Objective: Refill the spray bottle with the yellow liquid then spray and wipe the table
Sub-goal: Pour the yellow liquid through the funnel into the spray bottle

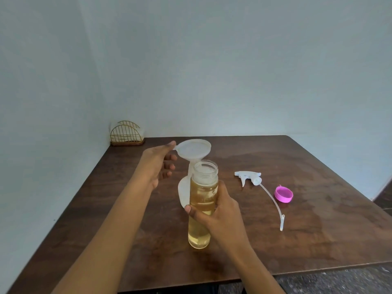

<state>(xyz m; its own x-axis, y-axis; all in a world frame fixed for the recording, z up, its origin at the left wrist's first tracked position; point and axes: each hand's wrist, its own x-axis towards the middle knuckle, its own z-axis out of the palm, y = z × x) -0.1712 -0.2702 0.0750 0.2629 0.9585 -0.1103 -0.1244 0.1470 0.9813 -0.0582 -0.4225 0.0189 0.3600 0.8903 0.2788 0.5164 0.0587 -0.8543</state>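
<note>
A tall clear bottle of yellow liquid (201, 200), open at the top, stands on the brown table (318, 240). My right hand (220, 211) grips its middle. Right behind it stands the translucent white spray bottle (182, 194), mostly hidden. A white funnel (194, 150) sits in its neck. My left hand (160, 164) pinches the funnel's small tab at the rim between thumb and forefinger. The white spray head (249, 177) with its long dip tube lies on the table to the right. A pink cap (283, 194) lies beyond it.
A gold wire napkin holder (127, 134) stands in the far left corner against the wall. The table meets the walls at the back and left. Its right and near edges drop to a dark floor (339, 281).
</note>
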